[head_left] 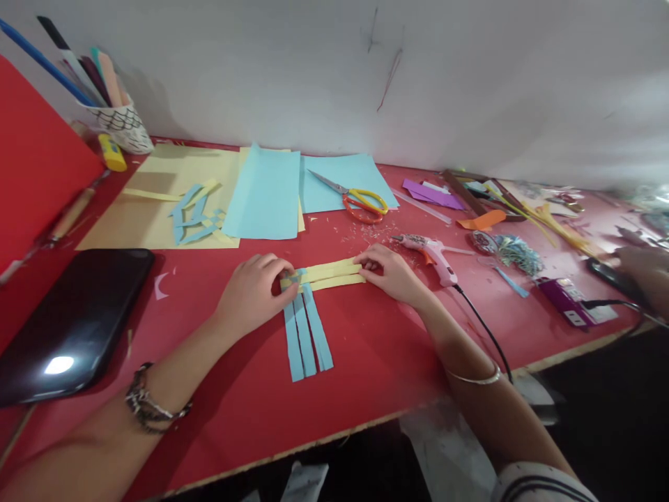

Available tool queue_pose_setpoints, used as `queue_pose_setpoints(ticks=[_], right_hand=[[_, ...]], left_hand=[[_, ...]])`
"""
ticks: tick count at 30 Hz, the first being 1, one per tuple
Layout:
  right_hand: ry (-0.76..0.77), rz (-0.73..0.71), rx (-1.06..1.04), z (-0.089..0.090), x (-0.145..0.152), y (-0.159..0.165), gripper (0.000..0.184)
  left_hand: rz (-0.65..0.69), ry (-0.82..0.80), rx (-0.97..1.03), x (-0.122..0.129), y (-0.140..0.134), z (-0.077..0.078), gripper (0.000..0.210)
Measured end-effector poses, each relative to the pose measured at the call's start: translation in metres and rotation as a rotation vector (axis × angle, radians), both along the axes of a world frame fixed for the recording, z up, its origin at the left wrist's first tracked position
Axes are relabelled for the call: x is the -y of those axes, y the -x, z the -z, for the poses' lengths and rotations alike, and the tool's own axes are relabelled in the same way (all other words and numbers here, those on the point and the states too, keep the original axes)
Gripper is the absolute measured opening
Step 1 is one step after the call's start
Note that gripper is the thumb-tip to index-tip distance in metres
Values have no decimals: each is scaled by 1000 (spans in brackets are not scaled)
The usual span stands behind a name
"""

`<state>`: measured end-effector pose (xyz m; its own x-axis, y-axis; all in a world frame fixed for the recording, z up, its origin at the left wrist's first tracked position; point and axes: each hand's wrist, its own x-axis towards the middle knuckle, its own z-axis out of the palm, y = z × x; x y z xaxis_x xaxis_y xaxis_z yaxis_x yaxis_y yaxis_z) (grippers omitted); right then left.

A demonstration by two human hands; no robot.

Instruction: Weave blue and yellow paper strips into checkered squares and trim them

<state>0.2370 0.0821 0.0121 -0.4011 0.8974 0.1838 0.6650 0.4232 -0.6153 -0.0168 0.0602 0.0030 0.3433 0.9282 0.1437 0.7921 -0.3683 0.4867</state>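
Blue paper strips (306,341) and yellow paper strips (334,273) cross in a small woven checkered corner on the red table. The blue ones run toward the table's front edge, the yellow ones to the right. My left hand (256,293) is closed on the woven corner, thumb and fingers pinching it. At the far right ends of the yellow strips, my right hand (389,273) pinches them, its fingertips partly hidden. A pink glue gun (426,251) lies just beyond my right hand.
Scissors (360,202) rest on blue paper sheets (264,195) at the back. A black phone-like slab (78,314) lies left, a pen cup (125,125) behind it. Right are a purple power box (567,300), a tray (481,192) and another person's hand (642,268).
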Motion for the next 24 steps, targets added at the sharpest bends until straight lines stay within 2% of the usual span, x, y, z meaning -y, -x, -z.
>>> queue_pose_setpoints(ticks=[12, 18, 24], right_hand=[[5, 11, 11, 0, -1, 0, 10], [-68, -22, 83, 0, 0, -2, 12], [-146, -36, 170, 0, 1, -3, 16]], left_hand=[[44, -80, -79, 0, 1, 3, 21], [106, -189, -178, 3, -2, 4, 22], [204, -219, -225, 4, -3, 3, 24]])
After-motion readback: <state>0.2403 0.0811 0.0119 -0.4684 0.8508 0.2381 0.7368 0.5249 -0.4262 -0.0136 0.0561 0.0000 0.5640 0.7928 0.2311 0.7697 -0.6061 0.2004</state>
